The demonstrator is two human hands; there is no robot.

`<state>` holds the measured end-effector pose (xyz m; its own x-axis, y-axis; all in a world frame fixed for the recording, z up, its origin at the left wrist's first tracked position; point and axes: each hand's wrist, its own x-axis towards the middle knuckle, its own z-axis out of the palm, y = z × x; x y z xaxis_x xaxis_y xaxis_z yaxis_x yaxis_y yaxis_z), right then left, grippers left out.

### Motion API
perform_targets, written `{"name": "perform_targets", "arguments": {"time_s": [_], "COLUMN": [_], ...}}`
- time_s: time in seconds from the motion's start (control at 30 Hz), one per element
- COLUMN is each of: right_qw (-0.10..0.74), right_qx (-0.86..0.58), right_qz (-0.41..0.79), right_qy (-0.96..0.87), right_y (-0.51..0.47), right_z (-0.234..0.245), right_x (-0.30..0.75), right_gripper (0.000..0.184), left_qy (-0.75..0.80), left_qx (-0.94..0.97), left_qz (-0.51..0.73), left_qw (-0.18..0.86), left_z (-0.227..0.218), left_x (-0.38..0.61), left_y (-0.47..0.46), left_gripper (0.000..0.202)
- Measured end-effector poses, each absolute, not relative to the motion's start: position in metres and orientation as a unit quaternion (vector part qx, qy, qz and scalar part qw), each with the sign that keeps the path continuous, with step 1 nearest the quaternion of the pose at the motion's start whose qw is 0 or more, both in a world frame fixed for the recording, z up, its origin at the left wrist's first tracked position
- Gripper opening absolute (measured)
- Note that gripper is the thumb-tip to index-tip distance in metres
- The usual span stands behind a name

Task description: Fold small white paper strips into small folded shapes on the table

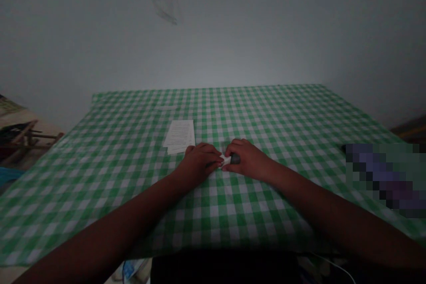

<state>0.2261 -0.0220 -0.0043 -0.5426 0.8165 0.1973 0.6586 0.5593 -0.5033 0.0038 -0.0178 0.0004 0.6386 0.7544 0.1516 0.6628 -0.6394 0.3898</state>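
Near the middle of the table, my left hand (200,159) and my right hand (246,158) meet over a small white, paper-like piece (226,160). The left fingertips pinch its left end. My right fingers curl around its right side, where a dark grey rounded part (235,158) shows in the palm. What this grey part is, and whether it is joined to the white piece, I cannot tell. Just beyond my left hand lie several small white sheets with printed text (181,134), stacked unevenly.
A green and white checked cloth (213,213) covers the table, whose far edge meets a pale wall (213,44). At the right edge lies a dark, pixelated object (382,177). A thin white strip (166,108) rests on the cloth behind the sheets. Wooden furniture (29,137) stands at the left.
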Motion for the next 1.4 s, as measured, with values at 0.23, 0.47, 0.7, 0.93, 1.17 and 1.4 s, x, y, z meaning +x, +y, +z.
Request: {"name": "perform_targets", "arguments": {"time_s": [0.23, 0.47, 0.7, 0.93, 1.17, 1.4], "right_qw": [0.197, 0.191, 0.192, 0.185, 0.178, 0.186], "right_qx": [-0.423, -0.408, -0.461, -0.439, -0.443, -0.423], "right_qz": [0.218, 0.24, 0.181, 0.178, 0.192, 0.185], "right_qy": [-0.857, -0.86, -0.847, -0.861, -0.858, -0.867], "right_y": [-0.018, -0.018, -0.027, -0.026, -0.025, -0.024], "right_z": [-0.005, 0.001, -0.002, 0.001, 0.001, 0.001], "right_x": [0.23, 0.234, 0.223, 0.224, 0.224, 0.226], "right_gripper": [0.035, 0.033, 0.032, 0.029, 0.029, 0.028], "left_qy": [0.392, 0.371, 0.35, 0.388, 0.376, 0.274], "left_qx": [0.898, 0.908, 0.921, 0.902, 0.915, 0.96], "left_qz": [0.125, 0.095, 0.117, 0.13, 0.098, 0.032], "left_qw": [0.156, 0.169, 0.128, 0.135, 0.111, 0.038], "left_z": [0.002, 0.01, 0.016, 0.007, 0.014, 0.025], "left_x": [0.001, -0.006, -0.002, 0.003, 0.003, -0.007], "left_y": [-0.016, -0.015, -0.018, -0.013, -0.014, -0.02], "left_gripper": [0.019, 0.03, 0.022, 0.016, 0.033, 0.04]}}
